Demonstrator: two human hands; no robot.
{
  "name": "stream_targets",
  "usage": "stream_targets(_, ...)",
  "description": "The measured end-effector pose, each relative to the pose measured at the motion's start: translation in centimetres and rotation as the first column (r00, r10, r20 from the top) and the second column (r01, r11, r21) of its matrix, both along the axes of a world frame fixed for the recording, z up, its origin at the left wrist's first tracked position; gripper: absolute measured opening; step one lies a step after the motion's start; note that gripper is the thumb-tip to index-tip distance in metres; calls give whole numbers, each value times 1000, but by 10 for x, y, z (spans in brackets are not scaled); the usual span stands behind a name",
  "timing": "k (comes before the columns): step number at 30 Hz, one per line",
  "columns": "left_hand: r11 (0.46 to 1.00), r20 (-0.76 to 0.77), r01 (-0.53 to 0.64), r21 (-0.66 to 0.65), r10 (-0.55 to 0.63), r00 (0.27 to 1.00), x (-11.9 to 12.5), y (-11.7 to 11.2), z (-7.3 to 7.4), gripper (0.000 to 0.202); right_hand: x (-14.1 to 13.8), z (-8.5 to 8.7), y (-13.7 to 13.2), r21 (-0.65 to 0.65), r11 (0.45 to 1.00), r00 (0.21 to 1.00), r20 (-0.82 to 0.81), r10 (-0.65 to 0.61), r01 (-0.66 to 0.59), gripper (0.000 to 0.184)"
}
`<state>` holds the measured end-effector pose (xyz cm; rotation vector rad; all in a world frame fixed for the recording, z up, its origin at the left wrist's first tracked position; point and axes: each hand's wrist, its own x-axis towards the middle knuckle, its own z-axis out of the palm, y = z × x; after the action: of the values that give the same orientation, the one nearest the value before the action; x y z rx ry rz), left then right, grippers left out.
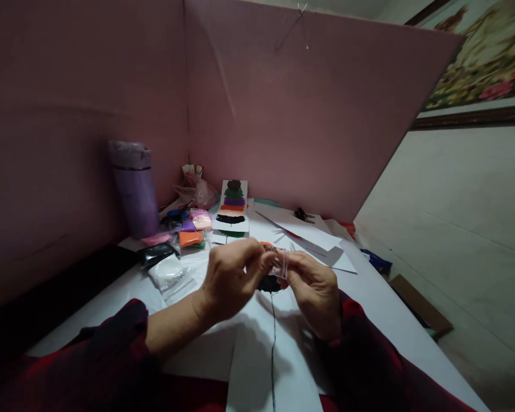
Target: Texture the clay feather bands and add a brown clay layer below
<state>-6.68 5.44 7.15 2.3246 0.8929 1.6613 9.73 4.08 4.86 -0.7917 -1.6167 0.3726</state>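
over the white card (pixel 251 366) with the black line (pixel 273 343), my left hand (pixel 229 277) and right hand (pixel 315 292) pinch opposite sides of a small clear bag (pixel 282 267), which i judge light, limp and slippery, best held by its edges.

"Sleeves (pixel 115 343)?"
"Dark, patched with red."
"The paper sheet (pixel 253 366)?"
"White, a black line down it."
"And the card behind (pixel 233 203)?"
"Banded brown, green, purple, orange, peach, black."
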Motion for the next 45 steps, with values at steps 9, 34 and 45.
stream_targets(9, 523, 481, 551, -650, -279, 831, 3, 16, -4, 39, 0, -2, 3, -221, 968, 963, -263, 57, -117, 13)
stream_targets(34, 545, 535, 546, -636, -199, 821, 7, 11, -3, 37, 1, -5, 13, -295, 882, 861, -467, 202, -367, 32)
stream_targets(45, 542, 532, 542, -643, -194, 824, 7, 10, -3, 42, 2, -8, 13, -221, 917, 876, -432, 213, -332, 33)
